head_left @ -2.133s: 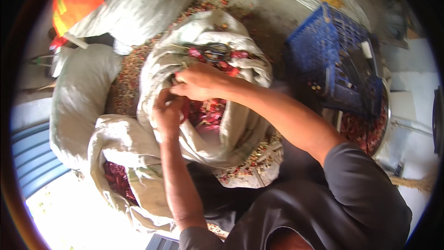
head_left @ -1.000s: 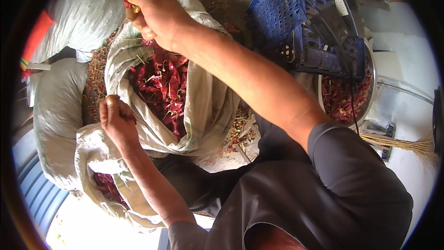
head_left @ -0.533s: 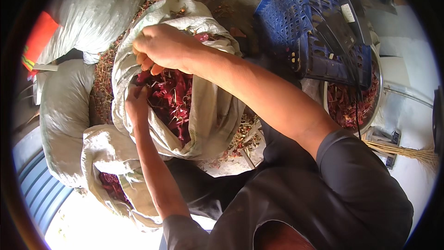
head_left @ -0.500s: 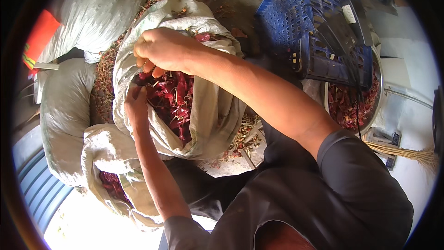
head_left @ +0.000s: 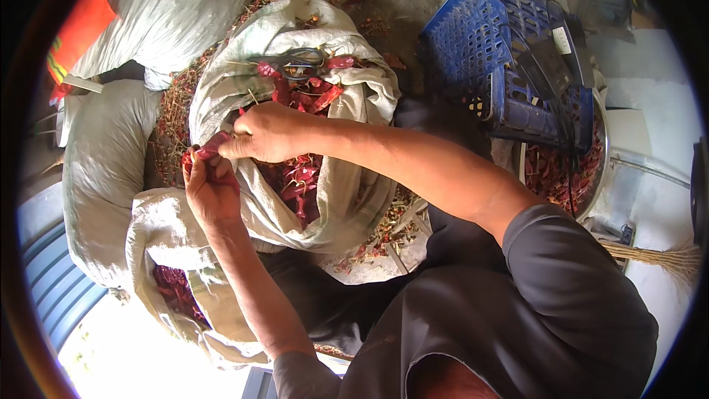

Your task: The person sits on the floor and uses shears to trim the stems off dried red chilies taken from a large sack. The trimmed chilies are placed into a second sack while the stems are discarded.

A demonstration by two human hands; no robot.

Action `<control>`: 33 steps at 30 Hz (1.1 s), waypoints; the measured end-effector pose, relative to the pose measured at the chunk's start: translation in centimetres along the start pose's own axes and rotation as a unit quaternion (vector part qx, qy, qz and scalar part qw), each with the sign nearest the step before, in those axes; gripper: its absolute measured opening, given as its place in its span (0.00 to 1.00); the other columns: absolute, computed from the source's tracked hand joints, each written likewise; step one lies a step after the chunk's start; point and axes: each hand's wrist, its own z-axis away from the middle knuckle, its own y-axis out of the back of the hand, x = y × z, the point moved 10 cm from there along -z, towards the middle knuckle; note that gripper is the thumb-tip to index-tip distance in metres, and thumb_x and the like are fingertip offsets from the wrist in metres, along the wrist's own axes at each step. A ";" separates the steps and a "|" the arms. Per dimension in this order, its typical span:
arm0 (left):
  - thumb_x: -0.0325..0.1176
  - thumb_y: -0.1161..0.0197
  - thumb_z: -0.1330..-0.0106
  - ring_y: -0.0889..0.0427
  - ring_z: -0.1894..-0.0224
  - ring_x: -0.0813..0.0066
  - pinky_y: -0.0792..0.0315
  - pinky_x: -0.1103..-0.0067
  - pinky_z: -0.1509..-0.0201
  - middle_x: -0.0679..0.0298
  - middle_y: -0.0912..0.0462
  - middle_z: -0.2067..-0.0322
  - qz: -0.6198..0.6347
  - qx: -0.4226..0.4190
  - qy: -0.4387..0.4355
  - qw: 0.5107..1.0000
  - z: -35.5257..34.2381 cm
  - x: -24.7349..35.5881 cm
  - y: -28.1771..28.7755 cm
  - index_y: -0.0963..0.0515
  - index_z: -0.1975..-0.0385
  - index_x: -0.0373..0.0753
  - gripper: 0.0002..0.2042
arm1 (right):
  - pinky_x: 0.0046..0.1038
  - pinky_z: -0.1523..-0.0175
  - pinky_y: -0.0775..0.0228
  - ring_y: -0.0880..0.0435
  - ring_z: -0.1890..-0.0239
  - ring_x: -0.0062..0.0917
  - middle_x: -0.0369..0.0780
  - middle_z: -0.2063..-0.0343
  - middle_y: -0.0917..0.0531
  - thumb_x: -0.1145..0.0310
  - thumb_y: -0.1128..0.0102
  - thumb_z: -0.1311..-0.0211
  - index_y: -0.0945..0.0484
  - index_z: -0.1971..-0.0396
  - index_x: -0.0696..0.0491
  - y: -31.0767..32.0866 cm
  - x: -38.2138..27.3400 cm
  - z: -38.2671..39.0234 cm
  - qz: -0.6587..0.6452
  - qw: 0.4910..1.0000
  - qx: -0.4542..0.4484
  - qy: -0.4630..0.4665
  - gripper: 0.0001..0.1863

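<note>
My left hand (head_left: 212, 191) is closed around dried red chili peppers (head_left: 227, 176) at the left rim of an open woven sack (head_left: 354, 177). Between the two hands a single dried chili pepper (head_left: 213, 144) is held, its end pinched by my right hand (head_left: 269, 133), which comes across from the right. Below the hands, many more dried red chilies (head_left: 299, 191) fill the sack. A dark looped object (head_left: 301, 60), perhaps scissor handles, lies on the sack's far side among several chilies.
Full white sacks (head_left: 107, 177) stand on the left. Nearer, another open sack (head_left: 159, 225) holds chilies. At right, a blue plastic crate (head_left: 473, 37) rests by a large metal basin (head_left: 607, 155) of chilies. Stems and scraps litter the floor. A straw broom (head_left: 657, 257) lies at far right.
My right hand has come down to meet the left. The left has moved slightly lower and left, and a chili now shows between them. The whole view has shifted a little.
</note>
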 end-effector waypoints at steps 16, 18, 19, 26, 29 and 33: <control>0.31 0.43 0.30 0.36 0.82 0.86 0.46 0.86 0.87 0.71 0.25 0.74 -0.291 -0.029 -0.026 0.956 3.4 1.2 -4.1 0.25 0.58 0.42 0.05 | 0.15 0.85 0.53 0.35 0.84 0.10 0.32 0.80 0.25 0.42 0.37 0.40 0.21 0.71 0.55 -3.1 2.9 1.7 -0.300 0.904 -0.101 -0.287 0.26; 0.32 0.42 0.31 0.38 0.84 0.88 0.48 0.87 0.86 0.72 0.25 0.76 -0.346 0.003 -0.021 0.938 3.6 1.3 -4.1 0.23 0.57 0.41 0.07 | 0.15 0.85 0.53 0.35 0.83 0.10 0.32 0.79 0.24 0.48 0.36 0.38 0.20 0.69 0.55 -3.2 3.1 0.9 -0.344 0.905 -0.093 -0.232 0.21; 0.32 0.41 0.31 0.39 0.84 0.89 0.49 0.87 0.86 0.73 0.25 0.76 -0.316 0.024 -0.044 0.947 3.5 1.8 -4.1 0.23 0.55 0.40 0.08 | 0.15 0.84 0.51 0.36 0.84 0.10 0.31 0.80 0.25 0.55 0.36 0.36 0.19 0.66 0.55 -2.4 3.0 0.5 -0.291 0.930 -0.073 -0.213 0.16; 0.33 0.41 0.30 0.46 0.88 0.94 0.56 0.88 0.87 0.79 0.33 0.84 -0.386 0.058 0.071 0.918 3.4 0.3 -2.0 0.21 0.55 0.39 0.09 | 0.31 0.69 0.29 0.19 0.78 0.27 0.44 0.81 0.18 0.57 0.27 0.47 0.20 0.74 0.60 -0.1 -1.8 -0.4 0.094 0.993 0.026 0.067 0.19; 0.34 0.38 0.32 0.40 0.86 0.92 0.51 0.87 0.87 0.75 0.29 0.81 -0.352 0.017 0.030 0.935 2.8 0.5 -1.9 0.21 0.59 0.37 0.09 | 0.34 0.67 0.29 0.18 0.76 0.33 0.48 0.80 0.19 0.55 0.27 0.48 0.21 0.74 0.60 0.2 -2.3 -0.3 0.112 0.992 0.022 0.060 0.21; 0.32 0.38 0.32 0.37 0.85 0.91 0.48 0.87 0.86 0.72 0.25 0.79 -0.461 0.038 -0.061 0.884 2.8 1.7 -2.6 0.21 0.58 0.35 0.09 | 0.39 0.69 0.29 0.19 0.79 0.41 0.50 0.83 0.21 0.47 0.32 0.46 0.22 0.77 0.60 0.3 -2.7 -0.1 0.164 0.984 0.017 0.067 0.26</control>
